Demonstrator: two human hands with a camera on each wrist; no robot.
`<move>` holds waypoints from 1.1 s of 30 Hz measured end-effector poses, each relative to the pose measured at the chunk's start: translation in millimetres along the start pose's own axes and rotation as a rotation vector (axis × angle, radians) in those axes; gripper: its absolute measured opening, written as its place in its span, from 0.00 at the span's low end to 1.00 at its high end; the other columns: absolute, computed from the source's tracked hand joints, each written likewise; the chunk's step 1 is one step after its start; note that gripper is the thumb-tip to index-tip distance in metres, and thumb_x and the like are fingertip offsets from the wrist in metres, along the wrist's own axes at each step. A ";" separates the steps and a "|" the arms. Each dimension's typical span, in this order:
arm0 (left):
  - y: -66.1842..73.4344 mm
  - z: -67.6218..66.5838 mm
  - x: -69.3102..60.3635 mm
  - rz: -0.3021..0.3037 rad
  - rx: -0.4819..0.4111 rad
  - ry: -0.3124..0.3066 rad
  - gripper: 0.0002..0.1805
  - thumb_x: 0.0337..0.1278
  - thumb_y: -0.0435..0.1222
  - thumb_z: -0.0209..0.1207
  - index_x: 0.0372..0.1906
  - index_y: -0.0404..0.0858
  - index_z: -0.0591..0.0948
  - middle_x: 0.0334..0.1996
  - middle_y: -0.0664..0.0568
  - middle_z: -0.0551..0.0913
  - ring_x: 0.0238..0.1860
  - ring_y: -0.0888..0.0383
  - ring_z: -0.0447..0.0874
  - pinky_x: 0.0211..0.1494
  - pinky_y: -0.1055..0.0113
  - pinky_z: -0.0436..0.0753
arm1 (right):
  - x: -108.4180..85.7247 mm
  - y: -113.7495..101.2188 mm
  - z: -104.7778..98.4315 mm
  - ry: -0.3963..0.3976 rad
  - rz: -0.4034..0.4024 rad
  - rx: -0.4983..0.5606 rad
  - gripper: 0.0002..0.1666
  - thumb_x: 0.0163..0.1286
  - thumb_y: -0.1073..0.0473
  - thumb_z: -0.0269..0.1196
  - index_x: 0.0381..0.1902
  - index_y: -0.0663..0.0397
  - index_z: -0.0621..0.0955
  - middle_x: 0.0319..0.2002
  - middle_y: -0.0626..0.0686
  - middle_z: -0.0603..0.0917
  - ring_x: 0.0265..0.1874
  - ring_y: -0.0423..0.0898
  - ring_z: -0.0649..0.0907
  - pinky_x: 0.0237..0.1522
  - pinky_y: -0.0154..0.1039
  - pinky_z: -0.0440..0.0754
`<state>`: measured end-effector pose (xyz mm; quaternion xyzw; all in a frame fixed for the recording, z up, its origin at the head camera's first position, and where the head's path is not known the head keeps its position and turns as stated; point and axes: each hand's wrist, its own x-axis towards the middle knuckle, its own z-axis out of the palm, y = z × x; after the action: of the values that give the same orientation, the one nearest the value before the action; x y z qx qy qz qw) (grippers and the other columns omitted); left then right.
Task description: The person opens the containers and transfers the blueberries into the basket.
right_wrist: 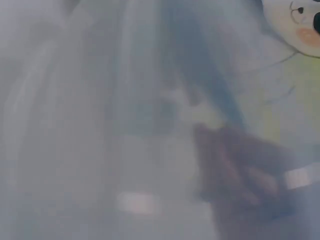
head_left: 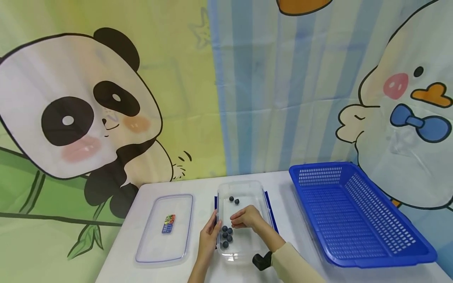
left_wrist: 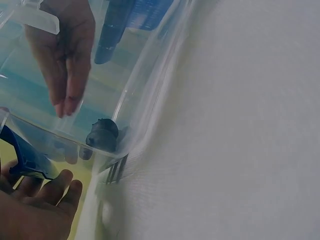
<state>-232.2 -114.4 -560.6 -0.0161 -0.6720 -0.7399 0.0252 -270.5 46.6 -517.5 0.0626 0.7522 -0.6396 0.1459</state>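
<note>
A printed panda (head_left: 81, 106) looks out from a yellow-green stretch of curtain (head_left: 184, 78) at left, behind a white table (head_left: 203, 196) where 2 bare hands are at work. At far left on the tabletop, a clear lid (head_left: 173, 245) with a small colorful label (head_left: 168, 224) lies flat. Next to it, the left hand (head_left: 209, 237) grips the left side of a clear container (head_left: 247, 243), its fingers outside the wall beside a blue side flap (head_left: 215, 202). Within the container, 5 dark blue berries (head_left: 225, 235) cluster along the left side toward the near end, while 2 more berries (head_left: 231, 199) sit near the far end. The right hand (head_left: 249, 218) reaches in over the container from the right, its fingers straight and pressed together, tips just beside the cluster; the right wrist view is too blurred to add detail. Another blue flap (head_left: 271, 212) runs along the container's right side. A black device (head_left: 262, 261) is at the right wrist, by a pale sleeve (head_left: 295, 263). At far right, a blue perforated basket (head_left: 339, 224) stands before a printed bird (head_left: 407, 165) in a blue bow tie.
</note>
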 end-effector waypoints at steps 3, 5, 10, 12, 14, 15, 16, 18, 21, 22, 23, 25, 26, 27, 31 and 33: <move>-10.4 -1.2 3.8 -0.005 0.002 0.004 0.29 0.60 0.39 0.57 0.65 0.37 0.66 0.66 0.46 0.62 0.67 0.54 0.55 0.66 0.71 0.58 | 5.8 9.7 3.8 0.034 0.048 -0.069 0.06 0.50 0.77 0.66 0.30 0.73 0.83 0.24 0.59 0.85 0.24 0.49 0.85 0.31 0.40 0.86; -16.5 -1.5 5.3 -0.008 0.012 0.009 0.28 0.61 0.38 0.57 0.66 0.38 0.66 0.66 0.48 0.62 0.67 0.55 0.55 0.65 0.73 0.58 | 7.9 15.5 5.5 0.052 0.055 -0.115 0.06 0.49 0.77 0.67 0.28 0.71 0.84 0.24 0.58 0.85 0.24 0.47 0.85 0.30 0.39 0.86; -21.8 -1.9 6.5 0.017 0.017 0.023 0.27 0.62 0.36 0.56 0.66 0.38 0.66 0.66 0.47 0.62 0.67 0.54 0.55 0.64 0.77 0.59 | 9.6 20.7 7.7 0.074 0.032 -0.182 0.05 0.48 0.77 0.68 0.26 0.71 0.84 0.23 0.59 0.85 0.22 0.48 0.85 0.29 0.39 0.86; -21.9 -2.1 6.8 0.024 0.012 0.021 0.27 0.62 0.36 0.55 0.66 0.37 0.66 0.66 0.46 0.62 0.67 0.54 0.56 0.63 0.79 0.60 | 10.1 20.7 8.2 0.081 0.029 -0.199 0.05 0.48 0.77 0.68 0.26 0.71 0.84 0.22 0.59 0.85 0.23 0.49 0.85 0.28 0.38 0.86; -21.8 -2.4 7.1 0.024 0.013 0.020 0.28 0.62 0.37 0.56 0.66 0.37 0.66 0.66 0.46 0.62 0.67 0.54 0.55 0.63 0.79 0.59 | 10.9 20.8 8.9 0.085 0.020 -0.219 0.04 0.48 0.76 0.68 0.26 0.70 0.84 0.22 0.59 0.85 0.23 0.50 0.85 0.27 0.38 0.85; -21.6 -2.5 7.3 0.021 0.013 0.019 0.28 0.62 0.38 0.56 0.66 0.38 0.65 0.66 0.47 0.62 0.67 0.54 0.55 0.63 0.79 0.59 | 11.5 21.2 9.2 0.086 0.019 -0.234 0.04 0.49 0.75 0.68 0.25 0.69 0.85 0.22 0.59 0.85 0.23 0.50 0.85 0.26 0.37 0.85; -21.7 -2.7 7.5 0.018 0.016 0.020 0.28 0.61 0.39 0.56 0.66 0.38 0.65 0.67 0.47 0.62 0.67 0.54 0.55 0.63 0.78 0.59 | 11.8 21.3 9.5 0.085 0.016 -0.252 0.03 0.49 0.73 0.69 0.25 0.68 0.85 0.21 0.58 0.84 0.22 0.50 0.85 0.25 0.37 0.85; -21.9 -3.1 7.9 0.007 0.019 0.025 0.29 0.60 0.41 0.57 0.66 0.39 0.65 0.67 0.49 0.62 0.67 0.55 0.55 0.64 0.76 0.58 | 12.5 22.3 10.2 0.084 0.006 -0.288 0.03 0.49 0.70 0.71 0.23 0.65 0.85 0.20 0.57 0.84 0.22 0.49 0.85 0.25 0.37 0.85; -21.3 -3.5 8.0 -0.007 0.011 0.024 0.31 0.59 0.42 0.58 0.66 0.39 0.65 0.67 0.49 0.61 0.67 0.55 0.54 0.65 0.73 0.58 | 12.4 24.4 10.9 0.087 -0.013 -0.335 0.04 0.47 0.66 0.73 0.21 0.61 0.85 0.17 0.54 0.84 0.20 0.48 0.85 0.23 0.36 0.84; -20.4 -3.6 7.7 -0.009 0.011 0.020 0.31 0.59 0.42 0.58 0.66 0.38 0.65 0.66 0.48 0.61 0.67 0.54 0.54 0.65 0.72 0.58 | 12.0 25.1 11.1 0.090 -0.022 -0.347 0.05 0.46 0.66 0.73 0.20 0.61 0.85 0.17 0.54 0.83 0.19 0.47 0.84 0.23 0.36 0.84; -18.2 -3.5 7.0 -0.015 0.004 0.015 0.31 0.59 0.42 0.58 0.66 0.37 0.65 0.66 0.47 0.61 0.67 0.53 0.54 0.65 0.71 0.58 | 11.6 25.7 11.3 0.091 -0.031 -0.357 0.05 0.46 0.66 0.73 0.20 0.60 0.85 0.16 0.53 0.83 0.18 0.47 0.84 0.23 0.37 0.84; -11.3 -2.7 4.2 -0.020 0.001 0.007 0.31 0.59 0.41 0.59 0.65 0.36 0.65 0.66 0.46 0.61 0.67 0.52 0.54 0.65 0.70 0.58 | 10.3 26.1 11.5 0.092 -0.044 -0.371 0.05 0.45 0.66 0.74 0.20 0.60 0.85 0.15 0.52 0.83 0.17 0.46 0.84 0.22 0.36 0.84; -6.8 -2.0 2.4 -0.023 0.004 0.005 0.31 0.58 0.41 0.59 0.65 0.35 0.65 0.66 0.45 0.61 0.67 0.51 0.54 0.65 0.69 0.58 | 9.8 25.9 11.6 0.092 -0.047 -0.375 0.06 0.45 0.66 0.74 0.20 0.60 0.86 0.15 0.52 0.83 0.17 0.46 0.84 0.22 0.36 0.83; -2.1 -1.2 0.4 -0.024 0.008 0.003 0.32 0.58 0.42 0.59 0.65 0.35 0.65 0.66 0.44 0.61 0.67 0.51 0.54 0.65 0.69 0.58 | 9.2 25.5 11.7 0.094 -0.051 -0.381 0.06 0.45 0.65 0.74 0.20 0.60 0.86 0.14 0.51 0.82 0.17 0.46 0.84 0.22 0.36 0.83; 8.8 0.8 -3.9 -0.002 0.034 0.004 0.31 0.59 0.42 0.58 0.65 0.33 0.65 0.66 0.42 0.61 0.67 0.48 0.55 0.65 0.69 0.60 | 8.7 23.1 12.2 0.091 -0.056 -0.383 0.06 0.44 0.66 0.74 0.21 0.60 0.86 0.15 0.52 0.83 0.17 0.46 0.84 0.23 0.36 0.83; 7.0 0.2 -2.7 0.003 0.033 0.005 0.31 0.59 0.41 0.58 0.65 0.33 0.65 0.66 0.42 0.62 0.67 0.49 0.55 0.65 0.70 0.60 | 9.2 22.0 12.2 0.088 -0.055 -0.379 0.06 0.44 0.67 0.74 0.22 0.61 0.86 0.16 0.52 0.83 0.18 0.45 0.84 0.23 0.36 0.83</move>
<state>-229.1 -114.8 -553.7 -0.0149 -0.6842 -0.7286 0.0284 -271.4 37.7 -542.7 0.0414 0.8663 -0.4867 0.1045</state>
